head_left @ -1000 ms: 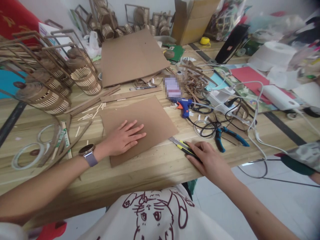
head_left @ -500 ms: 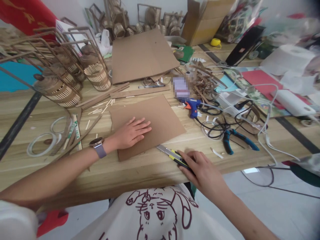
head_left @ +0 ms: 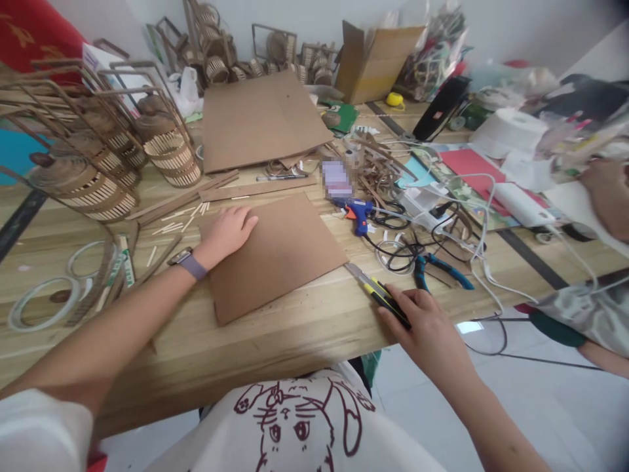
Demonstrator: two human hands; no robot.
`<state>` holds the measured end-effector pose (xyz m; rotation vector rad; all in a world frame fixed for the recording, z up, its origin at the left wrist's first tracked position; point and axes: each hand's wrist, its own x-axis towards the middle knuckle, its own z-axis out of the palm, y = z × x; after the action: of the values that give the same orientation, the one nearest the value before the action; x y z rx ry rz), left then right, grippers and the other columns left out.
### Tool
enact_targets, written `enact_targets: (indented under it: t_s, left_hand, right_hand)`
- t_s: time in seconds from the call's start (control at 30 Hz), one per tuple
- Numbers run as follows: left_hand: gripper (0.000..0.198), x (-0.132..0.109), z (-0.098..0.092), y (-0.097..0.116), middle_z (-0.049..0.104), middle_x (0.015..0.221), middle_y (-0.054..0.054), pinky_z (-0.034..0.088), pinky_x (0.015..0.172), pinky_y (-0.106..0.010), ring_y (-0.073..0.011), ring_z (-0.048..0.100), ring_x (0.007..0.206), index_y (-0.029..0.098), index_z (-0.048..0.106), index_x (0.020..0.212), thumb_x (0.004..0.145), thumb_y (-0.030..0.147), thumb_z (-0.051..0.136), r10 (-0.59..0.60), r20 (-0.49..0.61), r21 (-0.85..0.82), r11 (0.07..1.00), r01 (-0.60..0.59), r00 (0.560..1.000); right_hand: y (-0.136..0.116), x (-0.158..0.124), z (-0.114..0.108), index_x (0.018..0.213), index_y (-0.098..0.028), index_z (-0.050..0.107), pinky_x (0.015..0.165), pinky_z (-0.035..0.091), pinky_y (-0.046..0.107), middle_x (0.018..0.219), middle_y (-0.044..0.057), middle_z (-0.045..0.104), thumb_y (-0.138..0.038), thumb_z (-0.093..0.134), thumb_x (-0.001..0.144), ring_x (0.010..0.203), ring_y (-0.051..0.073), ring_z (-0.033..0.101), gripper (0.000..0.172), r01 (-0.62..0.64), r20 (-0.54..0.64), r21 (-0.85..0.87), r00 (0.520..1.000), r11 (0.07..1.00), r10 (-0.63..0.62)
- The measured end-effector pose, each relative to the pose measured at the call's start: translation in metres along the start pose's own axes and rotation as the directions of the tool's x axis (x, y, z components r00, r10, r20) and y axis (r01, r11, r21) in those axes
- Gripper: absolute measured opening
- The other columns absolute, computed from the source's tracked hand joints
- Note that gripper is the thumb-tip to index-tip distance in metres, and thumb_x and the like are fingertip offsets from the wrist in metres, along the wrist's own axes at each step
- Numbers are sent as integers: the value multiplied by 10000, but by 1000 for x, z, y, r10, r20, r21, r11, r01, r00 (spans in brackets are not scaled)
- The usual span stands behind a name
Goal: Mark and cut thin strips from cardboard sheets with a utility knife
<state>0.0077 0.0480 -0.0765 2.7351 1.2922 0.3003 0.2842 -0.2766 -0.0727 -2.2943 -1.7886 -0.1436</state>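
Observation:
A brown rectangular cardboard sheet (head_left: pixel 280 262) lies flat on the wooden table. My left hand (head_left: pixel 228 235), with a watch (head_left: pixel 181 255) on its wrist, rests over the sheet's upper left edge, fingers laid on the surface. In my right hand (head_left: pixel 425 321) is a yellow and black utility knife (head_left: pixel 381 295). Its blade is out, and the tip is beside the sheet's right corner; whether it touches is unclear. Beyond the knife lie blue-handled pliers (head_left: pixel 445 270) and a blue glue gun (head_left: pixel 360 215).
Bamboo lantern-like baskets (head_left: pixel 170 151) stand at the left. Tape rolls (head_left: pixel 44 305) and thin sticks lie nearer. A larger cardboard sheet (head_left: pixel 260 124) is behind, with an open box (head_left: pixel 381 65) farther back. Cables and a power strip (head_left: pixel 523 204) spread rightward. Another person's hand (head_left: pixel 607 190) is at the right.
My left hand has slid from the sheet's middle to its upper left edge. The knife has moved right, from the near edge to the right corner. The view has shifted right.

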Motion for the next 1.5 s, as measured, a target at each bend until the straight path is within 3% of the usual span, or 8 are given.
enact_targets:
  t_s: [0.13, 0.27, 0.43, 0.7, 0.87, 1.13, 1.27, 1.5]
  left_hand:
    - [510, 11, 12, 8, 636, 1235, -228, 413, 1059, -523, -374, 549, 1207, 58, 639, 1249, 1000, 396, 348, -45, -57, 67, 997, 49, 997]
    - [475, 18, 18, 6, 639, 1132, -202, 427, 1017, -504, -362, 558, 1150, 115, 691, 1145, 986, 425, 368, -103, -101, 118, 986, 114, 990]
    - [446, 29, 17, 3, 654, 1144, -213, 426, 1015, -496, -354, 574, 1148, 111, 666, 1152, 973, 408, 386, -187, -63, 56, 980, 190, 980]
    - [470, 42, 6, -5, 686, 1030, -183, 485, 947, -434, -322, 632, 1056, 149, 680, 907, 991, 403, 293, -222, -32, 35, 974, 223, 975]
    - [446, 42, 8, -8, 718, 1055, -184, 501, 890, -398, -314, 662, 1030, 154, 662, 916, 992, 350, 269, -242, 8, 6, 970, 242, 970]
    - [434, 40, 7, -8, 734, 1085, -179, 499, 875, -382, -317, 679, 1049, 166, 663, 937, 1004, 350, 275, -270, 28, -20, 962, 271, 962]
    - [443, 40, 5, -6, 730, 1107, -185, 496, 890, -388, -322, 675, 1070, 156, 669, 955, 1010, 346, 272, -274, 38, -22, 961, 275, 961]
    - [440, 39, 4, -5, 740, 1080, -163, 503, 868, -358, -304, 682, 1049, 163, 676, 940, 1002, 350, 283, -283, 46, -12, 959, 284, 958]
  right_hand:
    - [1, 2, 5, 1261, -204, 677, 753, 574, 420, 965, 120, 646, -487, 429, 992, 874, 272, 646, 462, -42, -17, -8, 999, 999, 42]
    - [0, 2, 8, 1254, -189, 676, 777, 574, 410, 984, 122, 647, -484, 418, 998, 902, 270, 650, 468, -64, -15, 4, 998, 998, 64]
    - [0, 2, 9, 1264, -190, 673, 769, 571, 412, 975, 120, 646, -487, 436, 990, 883, 267, 649, 469, -58, 9, 30, 998, 998, 58]
    - [-1, 4, 7, 1296, -233, 661, 743, 565, 401, 983, 111, 642, -501, 432, 986, 895, 266, 657, 469, -91, -29, 104, 995, 990, 95]
    - [-2, 8, 1, 1275, -208, 670, 760, 562, 377, 953, 99, 648, -537, 443, 977, 880, 252, 673, 499, -119, 1, 204, 993, 972, 122]
    - [-3, 15, -12, 1273, -181, 675, 639, 540, 339, 946, 102, 655, -559, 476, 954, 797, 229, 671, 533, -183, 93, 308, 982, 934, 162]
    - [-1, 19, -16, 1268, -206, 681, 677, 546, 353, 941, 97, 649, -542, 461, 964, 809, 233, 664, 503, -146, 81, 258, 988, 955, 129]
    - [-1, 19, -14, 1259, -169, 689, 724, 547, 373, 922, 112, 630, -450, 458, 983, 868, 256, 633, 457, -7, -49, -12, 999, 1000, 6]
